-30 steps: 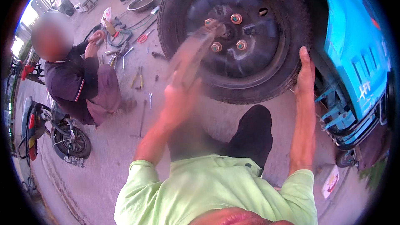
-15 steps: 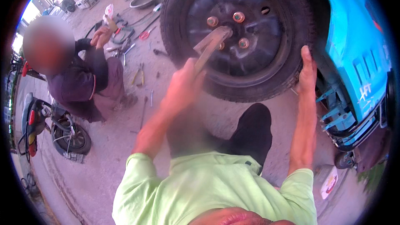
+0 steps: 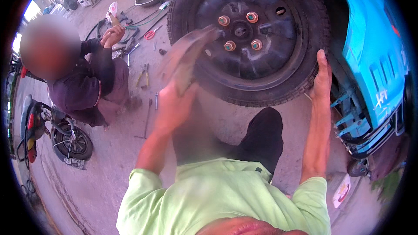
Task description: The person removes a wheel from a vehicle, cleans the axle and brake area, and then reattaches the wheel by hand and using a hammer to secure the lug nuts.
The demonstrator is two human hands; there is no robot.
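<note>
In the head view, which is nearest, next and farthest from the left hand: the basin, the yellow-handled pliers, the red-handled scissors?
1. Yellow-handled pliers: on the ground, up and left of the left hand.
2. Red-handled scissors: on the ground, above the pliers in the picture.
3. Basin: near the top edge.

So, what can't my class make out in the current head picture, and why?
Head view: brownish hand tool in the bare left hand: exact shape lost to blur.
Head view: black rubber tyre: top cut off by the upper edge.
Head view: bare right hand: most fingers hidden behind the hand or tyre.
</note>
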